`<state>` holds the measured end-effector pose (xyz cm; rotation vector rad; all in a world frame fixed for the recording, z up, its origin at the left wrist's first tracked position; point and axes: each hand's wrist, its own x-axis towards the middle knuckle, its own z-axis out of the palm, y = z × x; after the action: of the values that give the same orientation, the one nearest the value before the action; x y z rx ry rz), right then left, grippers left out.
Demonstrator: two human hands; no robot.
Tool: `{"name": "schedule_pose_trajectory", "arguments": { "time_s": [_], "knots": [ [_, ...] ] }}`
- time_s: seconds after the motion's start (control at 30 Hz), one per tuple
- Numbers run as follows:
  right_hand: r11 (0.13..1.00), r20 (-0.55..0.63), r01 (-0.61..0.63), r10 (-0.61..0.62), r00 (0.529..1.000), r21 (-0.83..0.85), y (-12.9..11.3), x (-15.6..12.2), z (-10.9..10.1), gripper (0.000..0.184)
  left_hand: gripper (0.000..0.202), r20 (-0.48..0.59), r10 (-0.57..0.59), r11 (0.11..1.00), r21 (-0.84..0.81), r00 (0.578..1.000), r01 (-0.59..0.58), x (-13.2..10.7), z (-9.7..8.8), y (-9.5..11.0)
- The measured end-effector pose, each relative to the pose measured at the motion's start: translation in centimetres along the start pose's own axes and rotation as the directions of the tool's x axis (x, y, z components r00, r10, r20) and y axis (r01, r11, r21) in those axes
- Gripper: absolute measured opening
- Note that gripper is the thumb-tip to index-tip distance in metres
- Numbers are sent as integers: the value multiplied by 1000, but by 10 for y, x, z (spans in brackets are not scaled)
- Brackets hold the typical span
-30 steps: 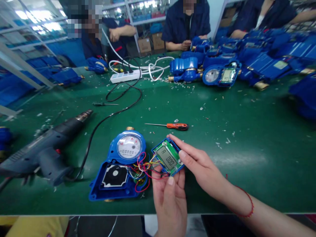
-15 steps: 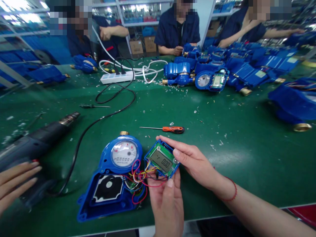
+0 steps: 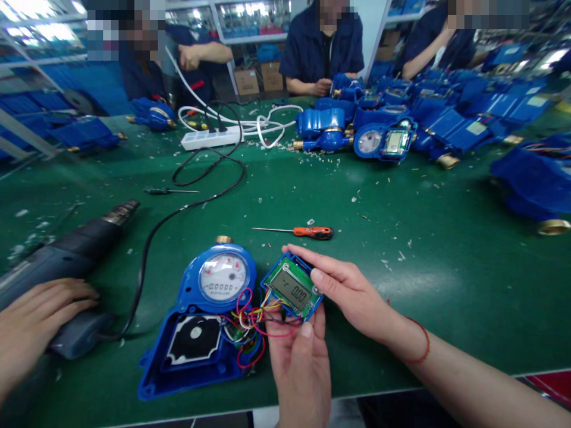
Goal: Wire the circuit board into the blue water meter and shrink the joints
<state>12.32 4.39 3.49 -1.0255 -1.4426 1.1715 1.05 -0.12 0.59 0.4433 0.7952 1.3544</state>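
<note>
L hand (image 3: 301,362), R hand (image 3: 354,291) in pinch on LCD bd (image 3: 292,289); mtr (image 3: 201,304) beside, screwdriver (image 3: 313,232) beyond

The heat gun (image 3: 74,246) is cropped, the left hand (image 3: 300,356) partly behind the module (image 3: 291,290).

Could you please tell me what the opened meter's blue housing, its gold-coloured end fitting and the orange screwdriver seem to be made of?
Blue housing: probably moulded plastic, perhaps painted metal; smooth, with glossy highlights.
End fitting: likely brass, given its yellow metallic shine.
Orange screwdriver: handle probably plastic, judging by its bright moulded look; shaft seemingly steel, thin and grey.
</note>
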Motion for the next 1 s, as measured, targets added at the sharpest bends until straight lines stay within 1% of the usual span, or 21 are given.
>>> {"name": "schedule_pose_trajectory", "arguments": {
  "time_s": [0.23, 0.43, 0.53, 0.63, 0.7, 0.77, 0.9, 1.0],
  "knots": [
    [1000, 2, -6, 6, 1000, -20, 0, -1, 1, 38, 32, -29, -7, 1000, -14, 1000, 6, -2, -3, 2],
    [999, -4, -45, 45, 999, -13, 2, -3, 3, 38, 36, -24, -7, 999, -54, 1000, 6, -4, -1, 4],
    [998, -26, -66, 66, 997, 5, 4, -4, 5, 38, 33, -14, 4, 1000, -26, 1000, -4, -5, -2, 5],
    [990, -43, -102, 107, 993, 101, 5, -7, 7, 40, 28, -14, 24, 998, 64, 1000, -23, -5, -6, 6],
    [974, -50, -129, 141, 989, 186, 7, -10, 7, 42, 25, -16, 49, 987, 152, 999, -46, -6, -9, 6],
    [962, -66, -138, 158, 985, 235, 8, -14, 6, 44, 25, -21, 91, 964, 252, 996, -83, -6, -12, 4],
    [957, -105, -120, 152, 983, 266, 11, -21, 5, 44, 30, -26, 187, 880, 449, 982, -156, -6, -19, -1],
    [959, -140, -116, 156, 978, 259, 12, -24, 7, 44, 34, -23, 229, 828, 531, 973, -182, -6, -22, -3]
  ]
}}
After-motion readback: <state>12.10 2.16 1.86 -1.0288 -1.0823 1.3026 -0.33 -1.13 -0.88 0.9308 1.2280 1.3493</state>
